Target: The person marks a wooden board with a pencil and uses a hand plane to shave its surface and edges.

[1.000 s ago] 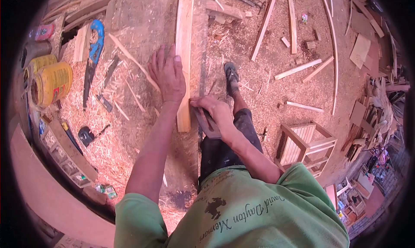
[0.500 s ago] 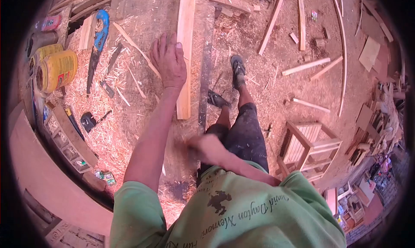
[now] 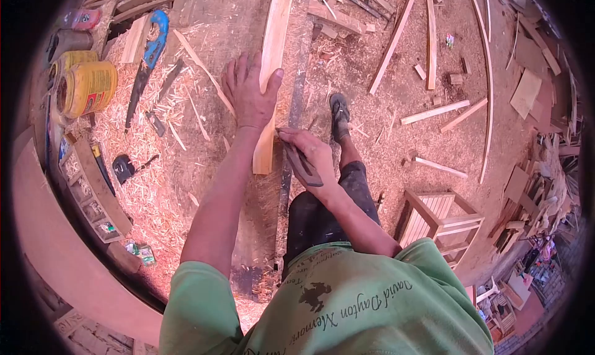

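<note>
A long pale wooden plank (image 3: 276, 36) lies lengthwise on the workbench. My left hand (image 3: 251, 98) rests flat across it with fingers stretched out and thumb lying over the wood. My right hand (image 3: 308, 147) is closed around a dark, elongated hand tool (image 3: 302, 169), whose rear end sticks out below the palm. The tool's exact kind cannot be made out. Its front end is mostly hidden by the fingers, which are right at the plank's right edge, below the left hand.
A blue-handled saw (image 3: 155, 39), a yellow jar (image 3: 90, 88) and a dark tape measure (image 3: 123, 168) lie among shavings on the left. Beside them stands a compartmented wooden tray (image 3: 87, 191). Several wood strips (image 3: 432, 39) and a slatted wooden frame (image 3: 443, 222) are on the floor.
My right hand has moved up and forward from near my waist to the plank's right edge, and the tool now shows. The left hand stays on the plank, its thumb spread wider.
</note>
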`<state>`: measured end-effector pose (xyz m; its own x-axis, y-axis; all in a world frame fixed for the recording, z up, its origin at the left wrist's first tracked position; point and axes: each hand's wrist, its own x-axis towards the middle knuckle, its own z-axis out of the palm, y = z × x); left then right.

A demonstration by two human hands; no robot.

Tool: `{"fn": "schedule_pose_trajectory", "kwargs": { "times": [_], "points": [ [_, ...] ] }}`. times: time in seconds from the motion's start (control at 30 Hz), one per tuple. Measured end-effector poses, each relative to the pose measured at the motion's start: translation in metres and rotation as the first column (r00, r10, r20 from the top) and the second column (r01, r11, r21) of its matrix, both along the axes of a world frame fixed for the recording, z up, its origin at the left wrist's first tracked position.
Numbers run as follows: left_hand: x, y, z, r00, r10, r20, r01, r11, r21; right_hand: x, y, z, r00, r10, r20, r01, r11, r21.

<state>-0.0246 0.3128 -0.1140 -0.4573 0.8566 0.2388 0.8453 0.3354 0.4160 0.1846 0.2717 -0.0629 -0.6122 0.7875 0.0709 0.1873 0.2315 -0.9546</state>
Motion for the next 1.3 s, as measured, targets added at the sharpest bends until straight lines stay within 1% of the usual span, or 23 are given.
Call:
{"fn": "schedule_pose_trajectory", "kwargs": {
  "times": [0.1,0.23,0.33,0.43,0.47,0.53,0.57,0.6,0.63,0.67,0.73,0.77,0.8,0.87,0.9,0.97,1.03,1.1,1.13,1.17,1.2,1.23,1.3],
  "points": [
    [-0.001,0.0,0.0,0.996,0.011,0.088,-0.008,0.999,-0.032,-0.003,0.004,0.001,0.999,0.036,0.021,-0.035,0.999,-0.009],
    [-0.001,-0.001,0.0,0.995,0.005,0.102,-0.003,1.0,-0.018,-0.003,0.009,-0.012,0.996,0.081,0.029,-0.079,0.994,-0.074],
    [0.0,0.0,0.001,0.994,0.007,0.109,-0.004,1.0,-0.021,-0.002,0.005,-0.011,0.997,0.079,-0.007,-0.079,0.997,0.007],
    [-0.001,0.0,0.001,0.993,0.004,0.114,0.0,0.999,-0.036,0.005,-0.025,-0.001,0.998,0.065,0.024,-0.064,0.997,-0.031],
    [-0.001,0.0,0.001,0.993,0.002,0.117,0.002,0.999,-0.035,0.014,-0.04,-0.003,0.99,0.115,0.081,-0.114,0.993,-0.022],
    [-0.003,0.002,0.002,0.992,0.002,0.124,0.001,1.0,-0.026,0.026,-0.082,-0.005,0.993,0.118,-0.03,-0.121,0.971,-0.207],
    [-0.004,0.004,0.004,0.992,0.001,0.129,0.001,1.0,-0.019,0.038,-0.105,0.005,0.88,0.429,0.201,-0.385,0.895,-0.226],
    [-0.001,0.001,0.005,0.99,-0.011,0.141,0.015,1.0,-0.022,0.047,-0.143,0.007,0.747,0.644,0.163,-0.588,0.755,-0.291],
    [-0.001,0.004,0.003,0.989,-0.034,0.142,0.037,0.999,-0.021,0.063,-0.211,-0.016,0.502,0.827,0.254,-0.696,0.56,-0.45],
    [-0.006,0.01,0.001,0.992,-0.033,0.123,0.035,0.999,-0.009,0.058,-0.184,0.001,0.657,0.746,0.108,-0.664,0.641,-0.385],
    [0.001,-0.019,0.0,0.992,-0.023,0.123,0.031,0.998,-0.063,0.044,-0.147,0.035,0.851,0.519,-0.078,-0.496,0.749,-0.44],
    [0.004,-0.016,0.004,0.993,-0.026,0.116,0.033,0.998,-0.059,0.032,-0.13,0.029,0.917,0.393,-0.07,-0.377,0.795,-0.476],
    [0.001,0.0,0.01,0.995,-0.026,0.096,0.029,0.999,-0.024,0.026,-0.116,0.03,0.929,0.364,-0.074,-0.343,0.762,-0.549],
    [0.003,0.007,0.01,0.999,-0.028,0.025,0.029,0.999,-0.018,0.016,-0.125,0.007,0.846,0.528,-0.079,-0.483,0.695,-0.533],
    [0.003,0.002,0.007,1.0,-0.019,-0.011,0.019,1.0,-0.023,0.009,-0.139,-0.011,0.788,0.61,-0.082,-0.552,0.643,-0.531],
    [0.003,0.0,0.006,1.0,0.001,0.031,0.001,0.999,-0.044,-0.024,-0.178,-0.044,0.626,0.78,-0.021,-0.71,0.558,-0.431],
    [0.001,0.0,0.003,0.997,-0.007,0.078,0.01,0.999,-0.032,-0.049,-0.206,-0.042,0.726,0.661,-0.189,-0.605,0.484,-0.632],
    [-0.002,-0.002,-0.005,0.993,-0.041,0.113,0.04,0.999,0.013,-0.064,-0.233,-0.046,0.873,0.412,-0.261,-0.462,0.525,-0.715],
    [-0.001,-0.004,-0.005,0.991,-0.053,0.124,0.049,0.998,0.035,-0.068,-0.253,-0.061,0.865,0.406,-0.296,-0.487,0.53,-0.695],
    [0.002,-0.007,-0.007,0.984,-0.047,0.175,0.038,0.998,0.056,-0.064,-0.255,-0.092,0.862,0.425,-0.277,-0.477,0.493,-0.728],
    [0.01,-0.014,-0.005,0.973,-0.04,0.226,0.027,0.998,0.062,-0.061,-0.238,-0.101,0.858,0.443,-0.258,-0.464,0.456,-0.759],
    [0.021,-0.022,0.004,0.972,-0.026,0.232,0.018,0.999,0.037,-0.052,-0.207,-0.066,0.851,0.487,-0.196,-0.404,0.368,-0.837],
    [0.039,-0.042,0.02,0.972,0.014,0.235,-0.01,1.0,-0.019,-0.013,-0.171,-0.054,0.787,0.59,-0.183,-0.377,0.224,-0.899]
  ]
}}
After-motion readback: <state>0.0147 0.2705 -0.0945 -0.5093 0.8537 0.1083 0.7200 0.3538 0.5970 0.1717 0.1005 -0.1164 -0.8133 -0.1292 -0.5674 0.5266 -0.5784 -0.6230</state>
